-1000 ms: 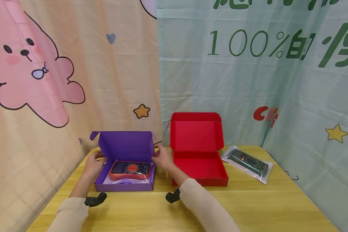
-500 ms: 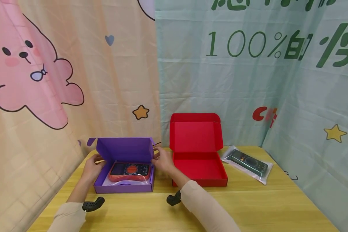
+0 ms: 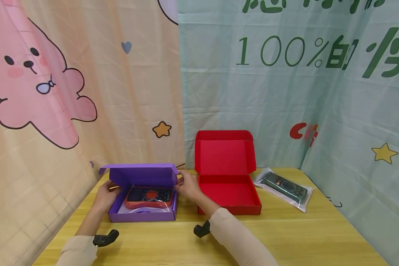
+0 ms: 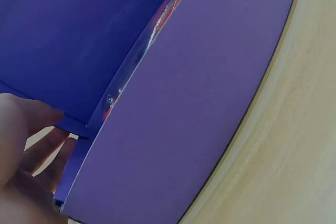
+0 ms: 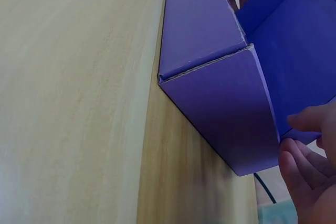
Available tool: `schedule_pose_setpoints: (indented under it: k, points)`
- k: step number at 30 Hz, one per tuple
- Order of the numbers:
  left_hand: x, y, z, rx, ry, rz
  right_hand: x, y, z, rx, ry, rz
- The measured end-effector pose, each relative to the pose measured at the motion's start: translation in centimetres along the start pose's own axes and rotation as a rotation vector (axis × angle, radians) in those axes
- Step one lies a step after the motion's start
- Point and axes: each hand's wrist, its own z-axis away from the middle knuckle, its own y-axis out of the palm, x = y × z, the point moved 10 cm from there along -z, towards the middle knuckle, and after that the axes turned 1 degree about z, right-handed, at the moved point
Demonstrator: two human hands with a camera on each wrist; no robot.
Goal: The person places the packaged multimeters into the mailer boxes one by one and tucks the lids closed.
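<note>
A purple cardboard box (image 3: 142,217) stands on the left of the table, its lid (image 3: 139,173) tilted partway forward over the tray. Inside lies a red multimeter (image 3: 149,197) in a clear plastic bag, its upper edge under the lid's shade. My left hand (image 3: 105,195) is at the box's left rear corner; in the left wrist view the thumb lies on the inner side of the lid's edge and the fingers are behind. At the right rear corner my right hand (image 3: 188,186) pinches the box's edge between thumb and fingers, as the right wrist view shows.
Right of the purple box, an open red box (image 3: 229,210) stands with its lid upright. Beyond it, a dark multimeter in a clear bag (image 3: 284,186) lies on the wooden table (image 3: 306,232). Printed curtains (image 3: 219,96) enclose the back and sides.
The purple lid has tipped forward and down from nearly upright. Both hands stay at the box's rear corners, and the red multimeter keeps its place.
</note>
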Motion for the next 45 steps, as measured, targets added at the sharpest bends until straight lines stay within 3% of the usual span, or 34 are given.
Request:
schedule_pose_setpoints:
  k: [5, 10, 20, 26, 33, 39, 45]
  points:
    - [0.0, 0.0, 0.4, 0.012, -0.011, 0.018, -0.1, 0.0, 0.1, 0.068, 0.016, 0.035]
    - [-0.2, -0.7, 0.8, -0.001, 0.005, 0.078, 0.4, 0.1, 0.5, 0.145, -0.002, -0.002]
    - [-0.3, -2.0, 2.8, -0.010, 0.056, 0.193, 1.0, 0.7, 1.7, 0.273, -0.017, -0.039]
    - [-0.7, -2.0, 3.5, 0.087, 0.112, 0.248, 1.6, 0.9, 2.7, 0.368, -0.079, -0.031]
    - [-0.2, -1.5, 4.4, 0.257, 0.101, 0.312, 2.0, 1.1, 3.7, 0.451, -0.118, -0.035]
    - [-0.1, -1.6, 4.8, 0.306, 0.078, 0.347, 1.9, 1.2, 4.4, 0.492, -0.095, -0.042]
    - [-0.5, -1.4, 5.0, 0.355, 0.095, 0.492, 2.0, 0.9, 4.8, 0.496, -0.083, 0.004]
